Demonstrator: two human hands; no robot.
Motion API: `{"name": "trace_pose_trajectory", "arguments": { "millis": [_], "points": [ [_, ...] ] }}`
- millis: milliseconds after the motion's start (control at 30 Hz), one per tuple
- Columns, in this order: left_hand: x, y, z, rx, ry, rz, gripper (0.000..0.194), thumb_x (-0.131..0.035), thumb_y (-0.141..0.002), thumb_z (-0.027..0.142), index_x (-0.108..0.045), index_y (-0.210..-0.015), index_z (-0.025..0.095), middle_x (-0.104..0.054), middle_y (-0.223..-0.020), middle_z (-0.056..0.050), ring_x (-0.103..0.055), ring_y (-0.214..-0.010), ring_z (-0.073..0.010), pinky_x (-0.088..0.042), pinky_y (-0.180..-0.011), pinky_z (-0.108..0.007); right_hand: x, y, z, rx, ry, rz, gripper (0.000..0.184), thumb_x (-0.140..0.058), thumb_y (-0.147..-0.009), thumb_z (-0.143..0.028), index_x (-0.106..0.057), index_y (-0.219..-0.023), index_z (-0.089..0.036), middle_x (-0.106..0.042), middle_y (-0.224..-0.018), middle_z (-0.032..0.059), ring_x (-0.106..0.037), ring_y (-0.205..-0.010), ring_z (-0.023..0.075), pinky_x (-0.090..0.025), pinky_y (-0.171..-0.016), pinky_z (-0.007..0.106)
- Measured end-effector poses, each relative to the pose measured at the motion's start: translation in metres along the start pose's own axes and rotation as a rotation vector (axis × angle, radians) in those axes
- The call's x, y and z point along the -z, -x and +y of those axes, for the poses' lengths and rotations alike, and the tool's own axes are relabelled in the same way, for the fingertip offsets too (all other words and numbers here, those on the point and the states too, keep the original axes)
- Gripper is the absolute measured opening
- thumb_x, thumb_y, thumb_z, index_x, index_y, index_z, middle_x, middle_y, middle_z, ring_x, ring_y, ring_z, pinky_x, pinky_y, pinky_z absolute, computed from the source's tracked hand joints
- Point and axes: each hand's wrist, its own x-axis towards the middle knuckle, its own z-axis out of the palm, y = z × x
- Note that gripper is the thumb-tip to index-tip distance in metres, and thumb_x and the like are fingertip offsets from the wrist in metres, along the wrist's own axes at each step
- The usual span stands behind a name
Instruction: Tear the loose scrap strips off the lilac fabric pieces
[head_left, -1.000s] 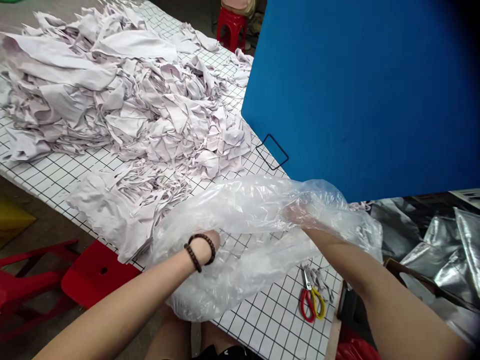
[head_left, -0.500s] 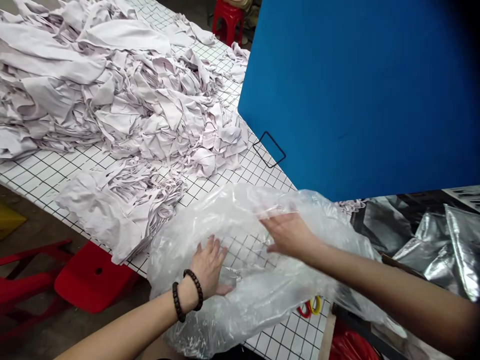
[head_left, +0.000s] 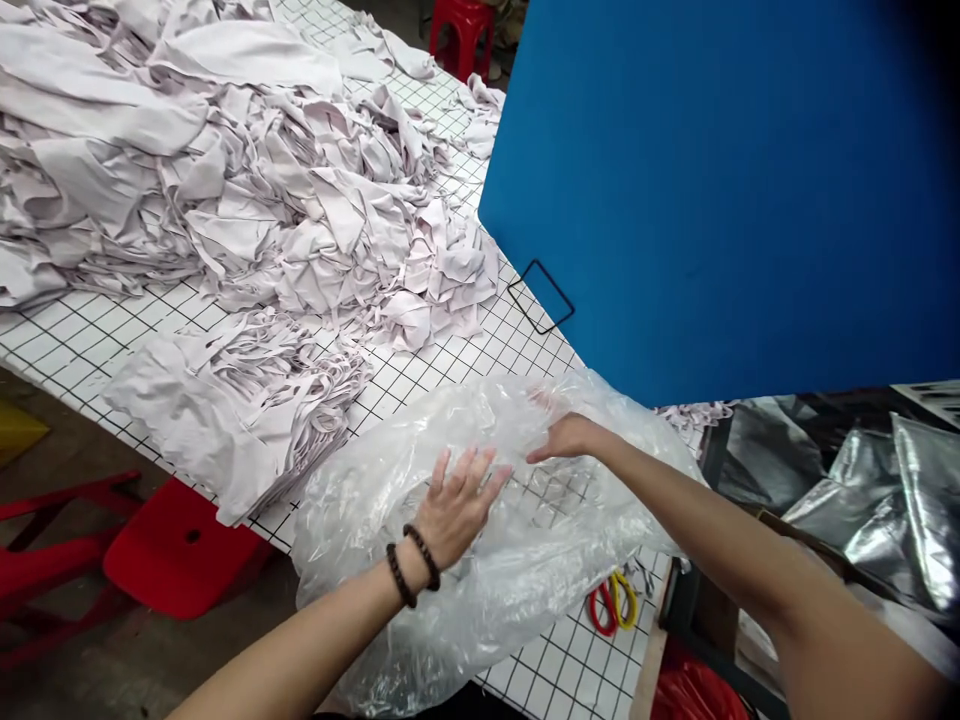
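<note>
Clear plastic bag (head_left: pixel 510 575), crumpled: position?

Near end of the worktop (head_left: pixel 540 672), lying on the black grid, below the lower corner of the blue panel (head_left: pixel 712 200) as seen.

Biggest first, then. After worktop and panel?

Heap of pale cloth pieces (head_left: pixel 247 175), upper left. Next the bag, then a smaller bundle of cut cloth (head_left: pixel 232 405), strips loose on one side, just beside the bag.

Floor stuff?

Red plastic stool (head_left: pixel 187 550) by the left edge; silver sheets (head_left: pixel 885 500), shiny, off the right side.

Hands?

Left hand (head_left: pixel 459 508): fingers spread, palm down over the bag, gripping nothing. Right hand (head_left: pixel 568 437): at the bag's upper part, fingers partly behind the plastic. Can't tell if it's grasping.

Small items?

Scissors (head_left: pixel 602 612), one red handle loop, one yellow, on the grid right of the bag, blades mostly hidden. Last, two dark beaded bracelets (head_left: pixel 426 560), left wrist.
</note>
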Motion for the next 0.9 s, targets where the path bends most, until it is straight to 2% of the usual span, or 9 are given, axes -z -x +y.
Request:
{"name": "trace_pose_trajectory", "arguments": {
  "millis": [100, 200, 267, 333, 467, 567, 733, 833, 900],
  "points": [
    [-0.015, -0.039, -0.009, 0.113, -0.056, -0.041, 0.071, -0.058, -0.080, 0.044, -0.030, -0.143, 0.028, -0.011, -0.155, -0.010, -0.003, -0.140, -0.0380, 0.000, -0.106, -0.067, -0.008, 0.032, -0.031, -0.033, 0.068, 0.019, 0.080, -0.062, -0.075, -0.052, -0.040, -0.138, -0.009, -0.045, -0.137, 0.0217, -0.040, -0.125, 0.0387, -0.028, -0.101, 0.054],
    [-0.033, -0.066, -0.024, 0.172, -0.066, -0.070, 0.060, -0.058, -0.079, 0.045, -0.044, -0.134, 0.026, -0.017, -0.153, -0.010, -0.007, -0.138, -0.0406, 0.002, -0.103, -0.070, -0.029, 0.088, -0.061, 0.129, -0.041, 0.092, 0.085, -0.049, -0.078, -0.064, -0.023, -0.146, -0.019, -0.023, -0.151, 0.0161, -0.033, -0.130, 0.0381, -0.029, -0.101, 0.055],
    [-0.039, -0.077, -0.032, 0.173, -0.078, -0.051, 0.039, -0.051, -0.085, 0.034, -0.053, -0.123, 0.025, -0.037, -0.144, -0.010, -0.025, -0.132, -0.0374, 0.000, -0.105, -0.068, -0.050, 0.127, -0.073, 0.251, -0.149, -0.137, 0.107, -0.057, -0.064, -0.073, -0.011, -0.149, -0.025, -0.031, -0.147, 0.0172, -0.051, -0.115, 0.0388, -0.043, -0.089, 0.050],
    [-0.037, -0.088, -0.041, 0.176, -0.099, -0.027, 0.029, -0.040, -0.090, 0.022, -0.060, -0.112, 0.022, -0.055, -0.123, -0.011, -0.044, -0.117, -0.0311, -0.007, -0.107, -0.064, -0.076, 0.160, -0.074, 0.311, -0.142, -0.278, 0.110, -0.068, -0.060, -0.061, -0.011, -0.148, -0.027, -0.052, -0.130, 0.0170, -0.063, -0.092, 0.0352, -0.049, -0.076, 0.045],
    [-0.016, -0.121, -0.070, 0.249, -0.164, 0.055, 0.035, -0.030, -0.092, 0.015, -0.063, -0.104, 0.018, -0.059, -0.104, -0.012, -0.051, -0.100, -0.0275, -0.018, -0.105, -0.059, -0.131, 0.187, -0.050, 0.241, -0.039, -0.283, 0.066, -0.055, -0.077, -0.023, -0.038, -0.140, -0.028, -0.067, -0.097, 0.0116, -0.066, -0.078, 0.0311, -0.050, -0.069, 0.043],
    [0.005, -0.154, -0.093, 0.286, -0.211, 0.162, 0.037, -0.028, -0.092, 0.015, -0.063, -0.105, 0.015, -0.057, -0.105, -0.014, -0.050, -0.103, -0.0291, -0.018, -0.105, -0.059, -0.155, 0.175, -0.030, 0.277, -0.145, -0.172, 0.053, -0.045, -0.085, -0.020, -0.041, -0.137, -0.031, -0.065, -0.105, 0.0076, -0.063, -0.089, 0.0269, -0.050, -0.076, 0.039],
    [0.031, -0.167, -0.086, 0.367, -0.230, 0.185, 0.039, -0.031, -0.089, 0.012, -0.056, -0.119, 0.011, -0.047, -0.130, -0.019, -0.035, -0.127, -0.0329, -0.010, -0.108, -0.057, -0.126, 0.152, -0.042, 0.288, -0.130, -0.005, 0.062, -0.038, -0.081, -0.003, -0.037, -0.140, -0.024, -0.060, -0.112, 0.0086, -0.057, -0.101, 0.0242, -0.046, -0.090, 0.039],
    [0.036, -0.128, -0.051, 0.368, -0.187, 0.066, 0.055, -0.042, -0.087, 0.025, -0.035, -0.139, 0.010, -0.019, -0.150, -0.021, -0.019, -0.136, -0.0378, -0.015, -0.108, -0.053, -0.082, 0.157, -0.061, 0.353, -0.164, 0.077, 0.057, -0.040, -0.080, -0.005, -0.043, -0.135, -0.020, -0.059, -0.114, 0.0106, -0.055, -0.102, 0.0249, -0.045, -0.091, 0.040],
    [0.031, -0.090, -0.028, 0.239, -0.135, -0.021, 0.061, -0.044, -0.088, 0.039, -0.032, -0.142, 0.014, -0.013, -0.153, -0.017, -0.016, -0.138, -0.0368, -0.012, -0.110, -0.051, -0.059, 0.156, -0.065, 0.403, -0.192, 0.189, 0.057, -0.037, -0.086, -0.009, -0.035, -0.141, -0.022, -0.050, -0.132, 0.0098, -0.048, -0.116, 0.0243, -0.040, -0.099, 0.041]
  ]
}}
